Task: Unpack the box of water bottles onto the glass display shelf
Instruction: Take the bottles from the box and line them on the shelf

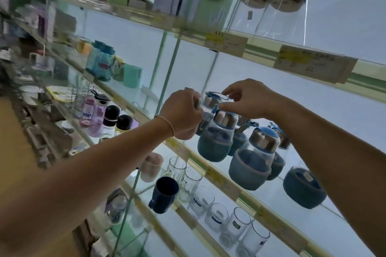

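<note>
Several round glass water bottles with blue sleeves and steel caps stand on the glass display shelf (221,175). The nearest one (215,144) is at the shelf's left end and a second one (250,165) stands to its right. My left hand (183,115) is curled around something small and silvery beside the left bottle's neck; what it is stays hidden. My right hand (244,98) pinches the blue strap loop (215,95) above that bottle's cap. A lone blue sleeve base (302,190) sits further right. The box is not in view.
Two clear jars (271,12) and cartons stand on the shelf above, with price tags (225,43) along its edge. Drinking glasses (229,217) and a dark blue cup (163,194) fill the shelf below. Colourful bottles (100,115) crowd the shelves to the left.
</note>
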A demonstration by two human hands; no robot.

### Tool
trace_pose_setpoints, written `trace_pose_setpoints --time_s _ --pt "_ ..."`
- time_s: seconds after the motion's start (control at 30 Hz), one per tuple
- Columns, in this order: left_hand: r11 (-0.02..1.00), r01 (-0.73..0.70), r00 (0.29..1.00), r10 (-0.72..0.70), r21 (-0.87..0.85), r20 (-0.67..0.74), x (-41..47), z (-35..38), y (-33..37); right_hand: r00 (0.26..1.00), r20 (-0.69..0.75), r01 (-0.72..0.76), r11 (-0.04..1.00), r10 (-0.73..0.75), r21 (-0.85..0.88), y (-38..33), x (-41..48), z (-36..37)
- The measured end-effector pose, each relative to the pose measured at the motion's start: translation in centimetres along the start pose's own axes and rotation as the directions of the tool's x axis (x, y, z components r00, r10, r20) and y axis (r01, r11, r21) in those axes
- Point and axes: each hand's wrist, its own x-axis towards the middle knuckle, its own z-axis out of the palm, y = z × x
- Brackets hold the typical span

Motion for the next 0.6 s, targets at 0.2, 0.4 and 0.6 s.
trace_pose_setpoints --time_s 0.2,0.4,0.6 --pt "0.995 0.077 0.991 -0.084 0.066 0.108 0.6 1.1 -4.2 1.000 0.011 0.011 1.000 -0.011 -0.010 -2.5 3.4 2.3" --pt "0.989 0.145 0.979 -0.148 0.025 0.140 1.7 3.5 -7.0 0.999 0.036 -0.039 0.999 0.040 -0.028 -4.3 6.2 4.5" --pt "0.989 0.148 0.979 -0.149 0.017 0.139 2.2 5.0 -7.5 0.997 0.018 -0.074 0.995 0.075 -0.059 -5.5 7.8 5.2"
